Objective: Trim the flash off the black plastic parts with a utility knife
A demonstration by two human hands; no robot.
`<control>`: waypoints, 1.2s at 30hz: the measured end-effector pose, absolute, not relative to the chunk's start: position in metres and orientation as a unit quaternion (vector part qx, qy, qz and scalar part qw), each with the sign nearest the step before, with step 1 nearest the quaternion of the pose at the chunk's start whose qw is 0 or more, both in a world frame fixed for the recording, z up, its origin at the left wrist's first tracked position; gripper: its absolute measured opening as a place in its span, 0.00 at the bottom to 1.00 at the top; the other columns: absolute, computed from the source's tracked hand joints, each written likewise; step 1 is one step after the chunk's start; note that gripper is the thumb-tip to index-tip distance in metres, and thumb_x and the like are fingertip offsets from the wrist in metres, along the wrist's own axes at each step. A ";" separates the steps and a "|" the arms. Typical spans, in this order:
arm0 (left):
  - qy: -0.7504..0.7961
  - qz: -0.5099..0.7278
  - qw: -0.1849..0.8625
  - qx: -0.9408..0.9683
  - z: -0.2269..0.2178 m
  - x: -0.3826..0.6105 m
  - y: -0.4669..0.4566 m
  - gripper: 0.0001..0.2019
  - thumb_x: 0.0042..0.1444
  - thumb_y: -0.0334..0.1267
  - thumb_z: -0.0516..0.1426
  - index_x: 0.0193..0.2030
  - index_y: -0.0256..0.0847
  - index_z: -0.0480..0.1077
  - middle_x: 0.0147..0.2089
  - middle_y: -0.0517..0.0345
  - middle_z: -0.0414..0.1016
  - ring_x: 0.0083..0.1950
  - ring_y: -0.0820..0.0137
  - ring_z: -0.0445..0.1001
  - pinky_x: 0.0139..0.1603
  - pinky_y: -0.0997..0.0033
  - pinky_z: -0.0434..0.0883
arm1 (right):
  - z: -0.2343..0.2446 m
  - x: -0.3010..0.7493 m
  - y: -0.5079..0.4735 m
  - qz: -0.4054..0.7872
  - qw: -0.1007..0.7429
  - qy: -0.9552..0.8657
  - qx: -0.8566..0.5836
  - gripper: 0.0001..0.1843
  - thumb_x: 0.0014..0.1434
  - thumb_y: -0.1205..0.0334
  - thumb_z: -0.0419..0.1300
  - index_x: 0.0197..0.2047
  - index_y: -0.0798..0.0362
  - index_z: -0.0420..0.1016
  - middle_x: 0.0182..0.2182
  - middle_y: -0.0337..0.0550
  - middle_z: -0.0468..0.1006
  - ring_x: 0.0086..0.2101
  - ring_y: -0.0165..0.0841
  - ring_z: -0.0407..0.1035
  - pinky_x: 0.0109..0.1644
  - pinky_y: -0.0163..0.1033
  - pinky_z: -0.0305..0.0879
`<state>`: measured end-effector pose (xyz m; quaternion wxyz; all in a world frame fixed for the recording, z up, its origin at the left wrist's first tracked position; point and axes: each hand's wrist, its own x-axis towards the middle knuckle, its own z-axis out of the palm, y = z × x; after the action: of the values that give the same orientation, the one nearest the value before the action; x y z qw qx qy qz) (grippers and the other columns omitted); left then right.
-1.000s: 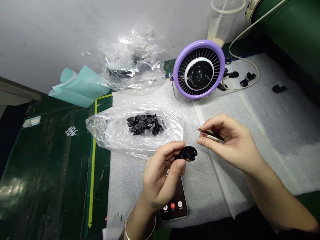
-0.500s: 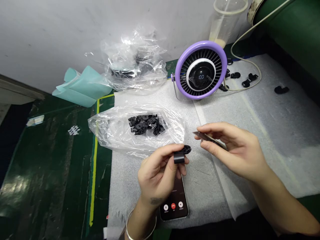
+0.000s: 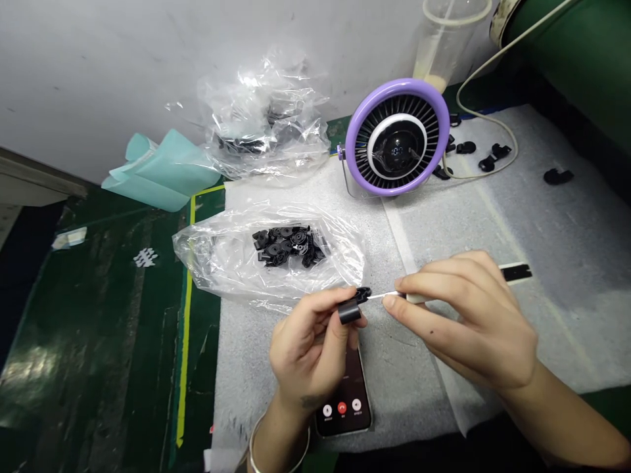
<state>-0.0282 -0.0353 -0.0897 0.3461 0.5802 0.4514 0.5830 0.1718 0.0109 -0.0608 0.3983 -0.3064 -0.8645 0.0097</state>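
Observation:
My left hand point(image 3: 310, 348) is closed on a small black plastic part point(image 3: 351, 311), which has a curved, hook-like front and a round section behind it. Between the fingertips of my right hand point(image 3: 463, 322) is a slim utility knife point(image 3: 516, 271), its thin bright blade pointing left. The blade tip meets or nearly meets the right edge of the black part; exact contact is too small to tell. My right fingers hide much of the knife's handle. Beyond my left hand, several similar black parts point(image 3: 286, 246) lie on a clear plastic bag point(image 3: 211, 263).
A phone point(image 3: 345, 420) with a call screen lies under my left hand. A purple fan point(image 3: 350, 131) stands at the back, near a plastic cup point(image 3: 438, 46). Loose black parts point(image 3: 559, 176) and a cable point(image 3: 513, 148) are at right. More bagged items point(image 3: 266, 125) sit behind.
My right hand has turned the knife so its blade shows edge-on, and has brought it against or close to the black part. My left hand has tilted that part slightly.

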 end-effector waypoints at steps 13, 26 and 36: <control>0.466 0.562 0.305 0.612 -0.089 -0.031 -0.042 0.15 0.66 0.24 0.60 0.55 0.42 0.79 0.36 0.57 0.84 0.23 0.77 0.78 0.22 0.83 0.75 | -0.070 0.168 0.026 -0.003 0.407 -0.858 -0.314 0.11 0.67 0.76 0.59 0.43 0.51 0.78 0.35 0.43 0.85 0.34 0.35 0.77 0.34 0.43 0.65; 0.427 0.557 0.382 0.601 -0.089 -0.026 -0.037 0.10 0.70 0.28 0.58 0.54 0.42 0.77 0.29 0.61 0.79 0.20 0.79 0.73 0.19 0.84 0.70 | -0.070 0.157 0.015 0.574 0.381 -0.652 -0.317 0.06 0.65 0.67 0.66 0.45 0.50 0.77 0.29 0.33 0.77 0.26 0.25 0.71 0.28 0.29 0.68; 0.442 0.559 0.365 0.599 -0.087 -0.027 -0.031 0.09 0.68 0.37 0.63 0.51 0.41 0.80 0.29 0.59 0.79 0.23 0.76 0.74 0.21 0.80 0.71 | -0.073 0.154 0.019 0.524 0.417 -0.664 -0.332 0.06 0.63 0.71 0.66 0.37 0.51 0.77 0.27 0.32 0.77 0.26 0.25 0.71 0.29 0.29 0.66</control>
<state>-0.0270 -0.0307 -0.0873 0.3651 0.5986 0.4420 0.5595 0.1538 0.0190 -0.0728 0.4169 -0.3323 -0.6644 0.5237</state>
